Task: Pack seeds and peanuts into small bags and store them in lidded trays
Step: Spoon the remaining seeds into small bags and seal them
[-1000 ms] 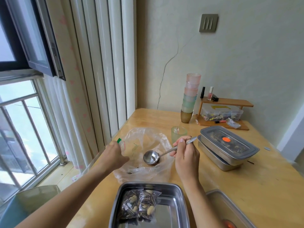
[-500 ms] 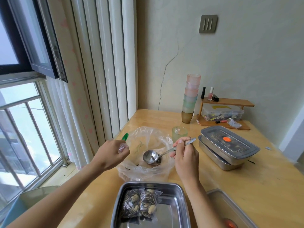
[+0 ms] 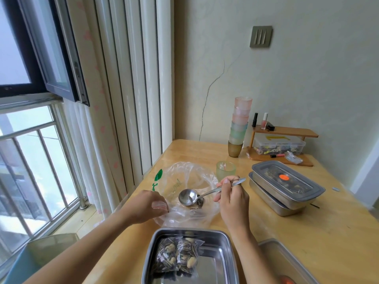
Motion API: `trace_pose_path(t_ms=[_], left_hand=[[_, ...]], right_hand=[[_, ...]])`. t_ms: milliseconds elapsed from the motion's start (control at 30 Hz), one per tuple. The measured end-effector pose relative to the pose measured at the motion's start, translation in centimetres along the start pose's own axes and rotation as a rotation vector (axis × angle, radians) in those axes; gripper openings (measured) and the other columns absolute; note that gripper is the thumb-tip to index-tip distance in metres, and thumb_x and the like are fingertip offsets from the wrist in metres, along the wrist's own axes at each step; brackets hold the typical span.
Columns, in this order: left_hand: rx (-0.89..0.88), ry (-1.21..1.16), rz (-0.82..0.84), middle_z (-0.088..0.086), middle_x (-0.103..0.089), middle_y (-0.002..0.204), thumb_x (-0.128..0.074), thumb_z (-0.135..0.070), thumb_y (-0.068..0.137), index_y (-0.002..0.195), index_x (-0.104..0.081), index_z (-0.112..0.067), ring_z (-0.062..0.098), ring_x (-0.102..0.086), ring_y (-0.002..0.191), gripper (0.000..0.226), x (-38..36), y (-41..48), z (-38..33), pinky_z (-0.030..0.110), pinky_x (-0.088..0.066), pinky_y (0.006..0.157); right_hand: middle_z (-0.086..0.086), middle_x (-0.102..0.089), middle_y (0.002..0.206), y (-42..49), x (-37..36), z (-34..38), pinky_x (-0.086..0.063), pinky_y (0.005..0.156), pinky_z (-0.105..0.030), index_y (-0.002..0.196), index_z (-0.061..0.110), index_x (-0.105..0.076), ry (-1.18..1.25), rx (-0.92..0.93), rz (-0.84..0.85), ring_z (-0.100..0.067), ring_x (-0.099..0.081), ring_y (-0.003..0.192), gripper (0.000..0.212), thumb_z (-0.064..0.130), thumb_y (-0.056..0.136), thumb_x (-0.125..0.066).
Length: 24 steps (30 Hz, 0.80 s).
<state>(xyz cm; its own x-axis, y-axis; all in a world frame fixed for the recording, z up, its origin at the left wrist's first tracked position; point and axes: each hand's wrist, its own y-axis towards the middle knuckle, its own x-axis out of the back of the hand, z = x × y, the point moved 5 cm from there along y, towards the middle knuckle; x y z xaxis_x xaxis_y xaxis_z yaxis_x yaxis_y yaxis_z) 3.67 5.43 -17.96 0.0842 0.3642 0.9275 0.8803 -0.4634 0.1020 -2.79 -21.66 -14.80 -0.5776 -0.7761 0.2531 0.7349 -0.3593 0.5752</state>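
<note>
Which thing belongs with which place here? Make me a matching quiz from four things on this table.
Things:
1. spoon
2. small filled bags
3. orange sticker
4. stack of cups

Places:
A. beside the wooden shelf, near the wall
B. in the open tray nearest the person
C. on the grey lid of the upper stacked tray
D. in the right hand, over the big clear bag

Pairs: 1-D, 2-B, 3-C, 4-A.
</note>
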Motion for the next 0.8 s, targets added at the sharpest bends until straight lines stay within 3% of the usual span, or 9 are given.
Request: trace_pose_path(t_ms=[167,300,467,567,700,800], left_hand=[[0.0,0.066,0.059,-0.015,-0.072,0.106,-0.07,-0.036,0.092,0.102,-0.074,-0.033,0.005,-0.061,0.095,0.011,-0.4,0.7,-0.3,0.027,-0.048,0.087],[0.093,-0.099,0.06,-0.013,-0.072,0.101,-0.065,-0.032,0.096,0.096,-0.07,-0.03,0.008,-0.065,0.096,0.005,0.5,1.2,-0.4,0.033,-0.052,0.091],[0.168,-0.144,0.074,-0.008,-0.076,0.089,-0.062,-0.025,0.101,0.099,-0.065,-0.026,0.002,-0.072,0.071,0.004,1.5,2.3,-1.3,0.025,-0.06,0.076],[0.082,0.048,-0.064,-0.011,-0.073,0.101,-0.065,-0.032,0.099,0.106,-0.068,-0.026,0.006,-0.07,0.086,0.01,1.5,3.4,-2.7,0.027,-0.059,0.082],[0.026,0.049,-0.158,-0.009,-0.072,0.112,-0.067,-0.036,0.098,0.111,-0.076,-0.026,0.009,-0.065,0.1,0.019,0.1,3.8,-3.3,0.035,-0.057,0.094],[0.074,0.097,-0.384,-0.005,-0.065,0.12,-0.068,-0.029,0.097,0.105,-0.078,-0.028,0.014,-0.054,0.112,0.014,0.4,2.8,-2.6,0.039,-0.051,0.097]], right_hand=[[0.004,-0.066,0.083,0.0,0.0,0.1,-0.04,0.063,-0.004,0.086,0.003,-0.06,0.011,-0.01,0.006,-0.007,-0.067,0.06,0.026,0.004,0.107,-0.044],[0.003,-0.066,0.084,0.0,0.0,0.2,-0.043,0.062,-0.008,0.087,0.006,-0.058,0.022,-0.003,0.006,-0.01,-0.067,0.059,0.024,0.005,0.107,-0.045],[0.0,-0.066,0.082,-0.1,0.1,0.3,-0.04,0.063,-0.004,0.085,0.001,-0.061,0.015,-0.008,0.027,-0.006,-0.066,0.064,0.027,0.006,0.107,-0.045],[0.0,-0.067,0.083,-0.1,0.2,0.3,-0.042,0.063,-0.007,0.088,0.003,-0.062,0.012,-0.001,0.024,-0.007,-0.067,0.062,0.026,0.007,0.108,-0.045],[0.004,-0.066,0.087,0.0,0.5,0.5,-0.051,0.061,-0.019,0.09,0.009,-0.059,0.031,0.021,-0.021,-0.011,-0.07,0.061,0.025,0.009,0.108,-0.043],[0.006,-0.065,0.088,0.1,0.9,0.7,-0.053,0.061,-0.025,0.09,0.012,-0.058,0.03,0.037,-0.058,-0.012,-0.07,0.063,0.024,0.011,0.108,-0.042]])
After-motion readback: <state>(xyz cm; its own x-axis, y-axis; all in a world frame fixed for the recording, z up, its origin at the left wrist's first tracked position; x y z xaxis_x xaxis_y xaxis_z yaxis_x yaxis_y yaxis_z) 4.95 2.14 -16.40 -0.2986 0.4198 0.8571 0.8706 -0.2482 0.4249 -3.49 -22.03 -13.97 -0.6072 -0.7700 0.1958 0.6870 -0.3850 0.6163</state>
